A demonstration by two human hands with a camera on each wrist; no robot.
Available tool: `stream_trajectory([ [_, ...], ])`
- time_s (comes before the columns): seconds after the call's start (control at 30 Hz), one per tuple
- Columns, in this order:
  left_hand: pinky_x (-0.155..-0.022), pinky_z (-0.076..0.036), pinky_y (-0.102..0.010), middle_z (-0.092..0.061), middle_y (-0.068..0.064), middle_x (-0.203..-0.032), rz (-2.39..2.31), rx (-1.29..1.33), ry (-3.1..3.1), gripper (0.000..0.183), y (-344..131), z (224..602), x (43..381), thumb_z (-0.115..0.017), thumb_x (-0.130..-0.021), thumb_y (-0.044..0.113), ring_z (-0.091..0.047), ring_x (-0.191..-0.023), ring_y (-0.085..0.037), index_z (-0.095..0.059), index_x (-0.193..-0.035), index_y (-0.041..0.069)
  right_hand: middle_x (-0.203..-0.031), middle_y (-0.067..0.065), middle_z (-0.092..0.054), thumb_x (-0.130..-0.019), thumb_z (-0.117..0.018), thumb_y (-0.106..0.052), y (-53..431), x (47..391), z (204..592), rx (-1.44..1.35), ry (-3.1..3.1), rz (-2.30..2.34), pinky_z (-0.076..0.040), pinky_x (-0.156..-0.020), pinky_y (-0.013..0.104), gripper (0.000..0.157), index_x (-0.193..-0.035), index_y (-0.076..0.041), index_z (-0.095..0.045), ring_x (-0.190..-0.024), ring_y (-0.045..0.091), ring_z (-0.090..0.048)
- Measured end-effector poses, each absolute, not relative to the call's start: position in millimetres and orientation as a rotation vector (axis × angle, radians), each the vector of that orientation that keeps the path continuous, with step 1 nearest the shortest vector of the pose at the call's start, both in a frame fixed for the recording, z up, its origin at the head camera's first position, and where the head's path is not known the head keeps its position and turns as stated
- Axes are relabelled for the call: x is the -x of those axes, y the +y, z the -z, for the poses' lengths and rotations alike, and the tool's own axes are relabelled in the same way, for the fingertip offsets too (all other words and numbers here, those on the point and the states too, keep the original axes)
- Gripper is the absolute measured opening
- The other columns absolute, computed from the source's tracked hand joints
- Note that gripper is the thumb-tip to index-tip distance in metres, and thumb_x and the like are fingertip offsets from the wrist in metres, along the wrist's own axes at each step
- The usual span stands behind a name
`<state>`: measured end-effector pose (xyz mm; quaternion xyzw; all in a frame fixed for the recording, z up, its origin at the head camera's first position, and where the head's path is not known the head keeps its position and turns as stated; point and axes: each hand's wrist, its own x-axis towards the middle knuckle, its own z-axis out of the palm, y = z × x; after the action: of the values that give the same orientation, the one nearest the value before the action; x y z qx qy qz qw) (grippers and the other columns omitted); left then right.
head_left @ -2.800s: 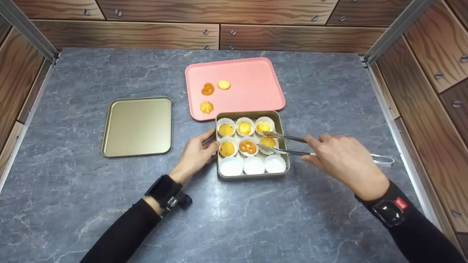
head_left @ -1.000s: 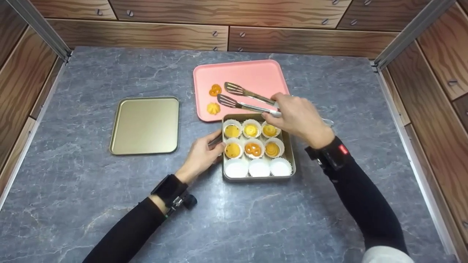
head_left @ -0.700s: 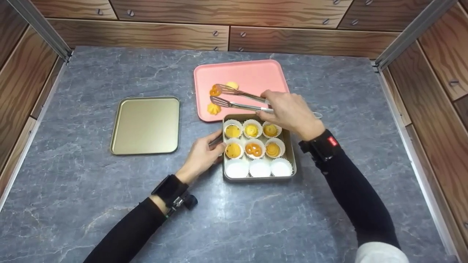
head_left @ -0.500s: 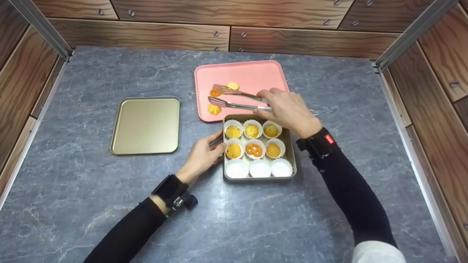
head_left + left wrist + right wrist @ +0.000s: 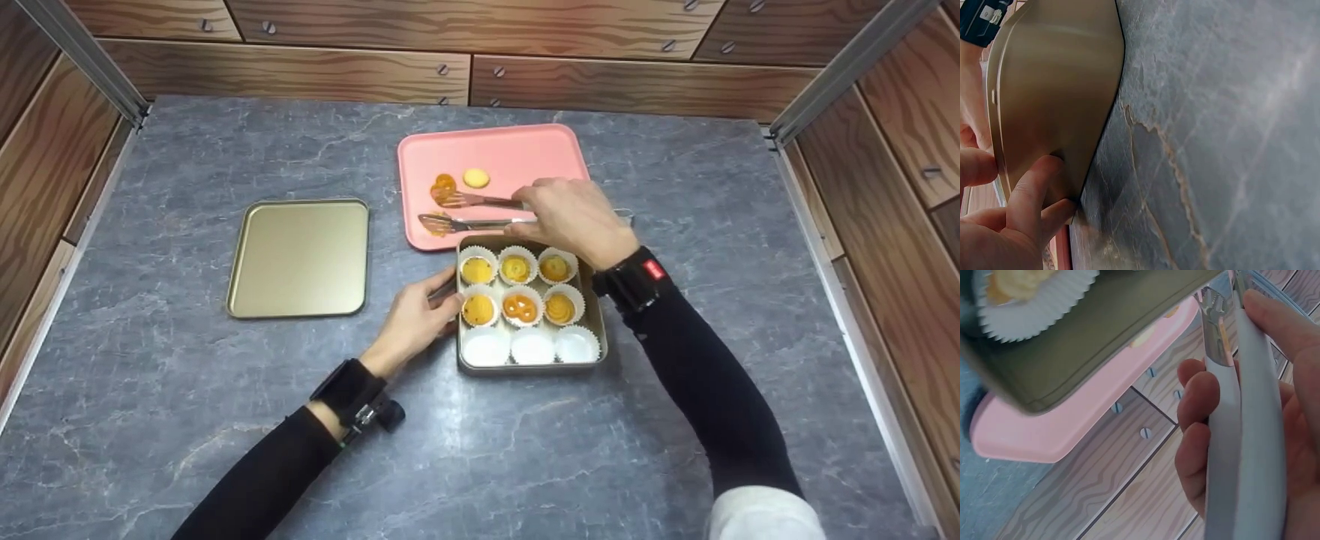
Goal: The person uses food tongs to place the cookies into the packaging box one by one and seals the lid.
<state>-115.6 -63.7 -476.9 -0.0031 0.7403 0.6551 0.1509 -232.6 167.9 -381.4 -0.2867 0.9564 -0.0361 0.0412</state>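
Observation:
A metal tin (image 5: pixel 532 368) holds rows of white paper cups. Cookies fill the back and middle rows; the front-row cups (image 5: pixel 532 347) show only white paper. Against the tin's left side, my left hand (image 5: pixel 409 322) grips with thumb at the rim and fingers on the outer wall (image 5: pixel 1033 185). My right hand (image 5: pixel 574 221) grips metal tongs (image 5: pixel 487 224) with light handles (image 5: pixel 1261 433), their arms apart. The lower tip lies over a flower-shaped cookie (image 5: pixel 438 233), partly hiding it. Near the upper tip is a pretzel-shaped cookie (image 5: pixel 443 182); a round cookie (image 5: pixel 475 178) sits beside it.
The cookies lie on a pink tray (image 5: pixel 525 146) behind the tin, which stands close to its front edge. A flat gold lid (image 5: pixel 298 259) rests to the left on the grey marbled table (image 5: pixel 300 420). Wood-patterned panels (image 5: pixel 285 71) enclose the back and sides.
The right hand has carried the tongs from over the tin to the tray, then lower and left toward the flower-shaped cookie. The left hand stays at the tin.

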Motion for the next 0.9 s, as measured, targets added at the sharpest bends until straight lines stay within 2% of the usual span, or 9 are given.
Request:
stream_trajectory([
  [0.4, -0.073, -0.063, -0.037, -0.049, -0.015, -0.156, -1.857, 0.027, 2.126, 0.062, -64, 479, 117, -0.065, -0.1, 0.012, -0.072, -0.094, -0.021, -0.041, -0.157, 0.006, -0.09, 0.007, -0.072, -0.091, -0.077, -0.045, 161, 237, 381, 0.885, 2.945, 0.069, -0.057, -0.068, 0.047, 0.038, -0.11, -0.012, -0.078, -0.078, 0.029, -0.067],
  [0.5, -0.073, -0.063, -0.037, -0.049, -0.015, -0.156, -1.858, 0.026, 2.125, 0.062, -64, 478, 116, -0.065, -0.1, 0.012, -0.072, -0.094, -0.021, -0.041, -0.157, 0.006, -0.091, 0.007, -0.072, -0.091, -0.078, -0.046, 168, 237, 381, 0.85, 2.954, 0.073, -0.057, -0.066, 0.049, 0.039, -0.112, -0.013, -0.078, -0.078, 0.028, -0.067],
  [0.73, -0.081, -0.063, -0.037, -0.047, -0.017, -0.157, -1.88, 0.018, 2.116, 0.062, -64, 478, 116, -0.065, -0.1, 0.012, -0.071, -0.108, -0.023, -0.041, -0.157, 0.005, -0.093, 0.008, -0.072, -0.092, -0.075, -0.049, 192, 239, 381, 0.719, 2.94, 0.093, -0.057, -0.064, 0.05, 0.041, -0.114, -0.014, -0.076, -0.077, 0.028, -0.065],
  [0.9, -0.078, -0.063, -0.037, -0.048, -0.016, -0.156, -1.873, 0.018, 2.117, 0.062, -64, 479, 116, -0.064, -0.1, 0.012, -0.072, -0.104, -0.024, -0.041, -0.157, 0.005, -0.091, 0.01, -0.071, -0.094, -0.073, -0.05, 213, 238, 382, 0.666, 2.955, 0.094, -0.056, -0.064, 0.051, 0.043, -0.116, -0.013, -0.075, -0.077, 0.03, -0.064],
])
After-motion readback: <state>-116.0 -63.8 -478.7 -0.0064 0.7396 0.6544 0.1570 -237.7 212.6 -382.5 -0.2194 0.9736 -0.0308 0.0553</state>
